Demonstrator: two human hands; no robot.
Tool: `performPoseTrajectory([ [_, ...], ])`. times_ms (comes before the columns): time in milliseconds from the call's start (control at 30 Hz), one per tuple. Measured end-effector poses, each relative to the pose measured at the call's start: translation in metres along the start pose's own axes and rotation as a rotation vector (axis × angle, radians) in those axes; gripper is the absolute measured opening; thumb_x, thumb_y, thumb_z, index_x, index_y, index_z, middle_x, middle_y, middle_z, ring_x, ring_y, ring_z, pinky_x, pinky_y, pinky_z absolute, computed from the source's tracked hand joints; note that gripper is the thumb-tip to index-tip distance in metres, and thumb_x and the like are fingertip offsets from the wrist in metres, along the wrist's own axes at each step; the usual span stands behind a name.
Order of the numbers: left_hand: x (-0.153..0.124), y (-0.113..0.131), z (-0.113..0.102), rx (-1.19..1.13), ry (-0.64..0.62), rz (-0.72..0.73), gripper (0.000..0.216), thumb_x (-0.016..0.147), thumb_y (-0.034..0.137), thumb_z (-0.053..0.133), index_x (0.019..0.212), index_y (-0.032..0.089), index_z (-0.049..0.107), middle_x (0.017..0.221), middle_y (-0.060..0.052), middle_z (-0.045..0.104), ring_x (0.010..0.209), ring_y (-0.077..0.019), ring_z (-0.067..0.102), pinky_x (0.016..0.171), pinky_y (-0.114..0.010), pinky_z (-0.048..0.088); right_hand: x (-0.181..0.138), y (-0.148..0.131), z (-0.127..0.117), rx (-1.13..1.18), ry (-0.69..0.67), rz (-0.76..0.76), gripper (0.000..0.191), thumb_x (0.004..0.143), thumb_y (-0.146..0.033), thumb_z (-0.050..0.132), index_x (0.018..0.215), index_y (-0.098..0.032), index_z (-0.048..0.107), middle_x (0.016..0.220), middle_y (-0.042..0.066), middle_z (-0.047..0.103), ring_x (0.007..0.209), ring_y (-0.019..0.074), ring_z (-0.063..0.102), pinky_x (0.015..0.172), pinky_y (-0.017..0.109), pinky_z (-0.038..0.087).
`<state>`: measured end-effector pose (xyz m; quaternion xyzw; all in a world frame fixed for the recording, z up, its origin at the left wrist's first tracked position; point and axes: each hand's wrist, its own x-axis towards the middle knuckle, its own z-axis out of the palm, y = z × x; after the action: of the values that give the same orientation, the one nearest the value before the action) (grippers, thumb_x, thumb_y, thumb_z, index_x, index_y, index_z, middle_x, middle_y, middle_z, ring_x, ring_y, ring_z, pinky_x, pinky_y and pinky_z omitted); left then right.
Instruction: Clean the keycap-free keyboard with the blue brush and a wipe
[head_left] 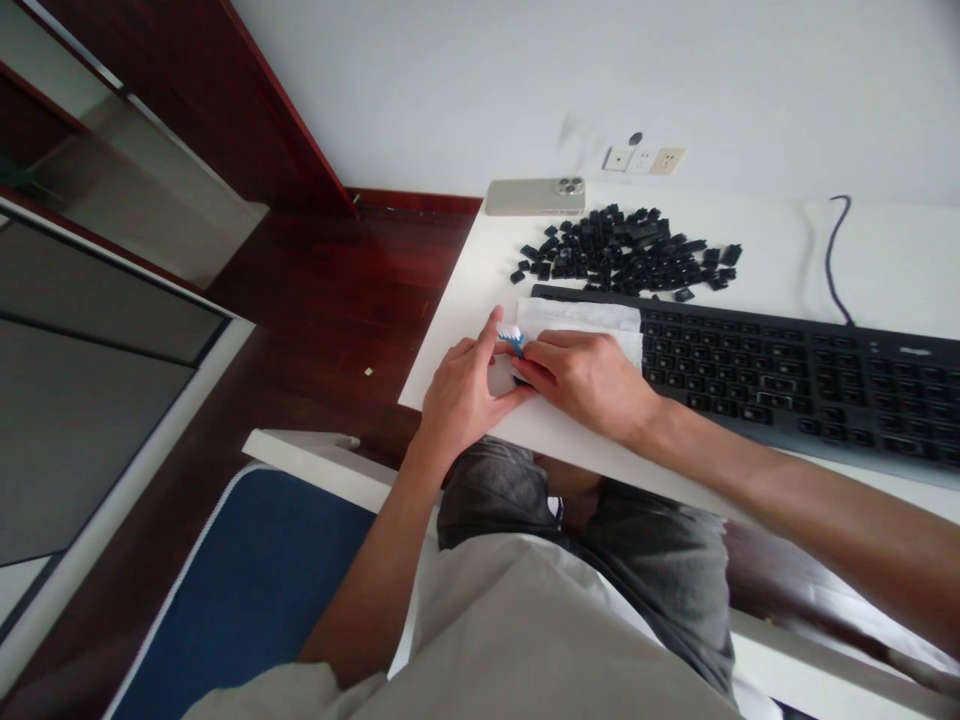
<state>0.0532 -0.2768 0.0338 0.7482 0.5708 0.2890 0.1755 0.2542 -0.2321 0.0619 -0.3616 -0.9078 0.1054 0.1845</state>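
A toothbrush [516, 342] with white bristles and a blue neck is pinched in the fingers of my right hand [589, 375]; its handle is hidden by that hand. Its bristles point up, beside my left thumb. My left hand [461, 390] is open at the left end of the black keyboard [750, 370], thumb and fingers spread, some fingertips hidden behind the right hand. Whether it touches the keyboard I cannot tell. A white wipe [581, 316] lies over the keyboard's left part, partly under my right hand. Further right, the keyboard shows bare switches without keycaps.
Behind the keyboard lies a heap of black keycaps [622, 250]. A phone [535, 197] rests face down at the table's back left corner. A dark cable [831, 260] runs behind the keyboard. The white table [450, 330] ends to the left; a blue padded surface [255, 580] is lower left.
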Motion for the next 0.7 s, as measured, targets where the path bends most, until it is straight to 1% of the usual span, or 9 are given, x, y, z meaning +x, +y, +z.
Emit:
performPoseTrajectory([
  [133,-0.001,-0.001,0.000,0.002,-0.005,0.030,0.110,0.085,0.033,0.092,0.175,0.027,0.029,0.123,-0.007,0.076,0.116,-0.0267,0.069,0.108,-0.041,0.054,0.002,0.007,0.001,-0.005,0.008,-0.028,0.036,0.113,-0.027,0.052,0.085,-0.015,0.071,0.079,0.006,0.066,0.071,0.0177,0.056,0.065,0.033,0.035],
  [233,-0.001,-0.001,0.000,0.001,-0.010,0.020,0.111,0.085,0.032,0.092,0.175,0.027,0.027,0.122,-0.007,0.076,0.116,-0.0269,0.069,0.108,-0.041,0.054,0.002,0.008,0.000,-0.014,-0.001,-0.053,0.036,0.114,-0.027,0.051,0.086,-0.016,0.071,0.079,0.006,0.066,0.074,0.0188,0.057,0.066,0.033,0.036],
  [367,-0.001,-0.002,0.001,-0.011,0.006,0.012,0.118,0.085,0.035,0.092,0.178,0.028,0.019,0.119,-0.006,0.075,0.113,-0.0266,0.070,0.108,-0.042,0.054,0.001,0.008,0.001,0.028,0.007,-0.062,0.040,0.115,-0.030,0.048,0.087,-0.017,0.072,0.079,0.005,0.064,0.072,0.0181,0.054,0.066,0.032,0.035],
  [500,-0.002,-0.004,0.002,-0.029,0.012,0.035,0.125,0.084,0.033,0.093,0.179,0.029,0.012,0.122,-0.007,0.076,0.116,-0.0272,0.070,0.109,-0.043,0.055,0.001,0.010,0.003,0.029,0.002,-0.080,0.041,0.115,-0.032,0.047,0.087,-0.016,0.072,0.079,0.006,0.064,0.073,0.0185,0.054,0.067,0.033,0.036],
  [567,-0.002,-0.005,0.003,-0.020,0.014,0.038,0.125,0.084,0.033,0.093,0.179,0.028,0.012,0.122,-0.008,0.076,0.116,-0.0279,0.070,0.109,-0.044,0.056,0.001,0.011,0.004,0.020,0.019,-0.092,0.040,0.115,-0.031,0.048,0.087,-0.016,0.072,0.079,0.006,0.064,0.073,0.0184,0.054,0.067,0.033,0.035],
  [700,-0.002,-0.007,0.003,0.011,0.038,0.033,0.122,0.084,0.038,0.093,0.178,0.026,0.017,0.119,-0.009,0.075,0.114,-0.0290,0.072,0.105,-0.045,0.058,0.002,0.012,0.005,0.028,0.036,-0.124,0.040,0.116,-0.031,0.049,0.087,-0.016,0.072,0.079,0.005,0.063,0.071,0.0177,0.053,0.066,0.033,0.034],
])
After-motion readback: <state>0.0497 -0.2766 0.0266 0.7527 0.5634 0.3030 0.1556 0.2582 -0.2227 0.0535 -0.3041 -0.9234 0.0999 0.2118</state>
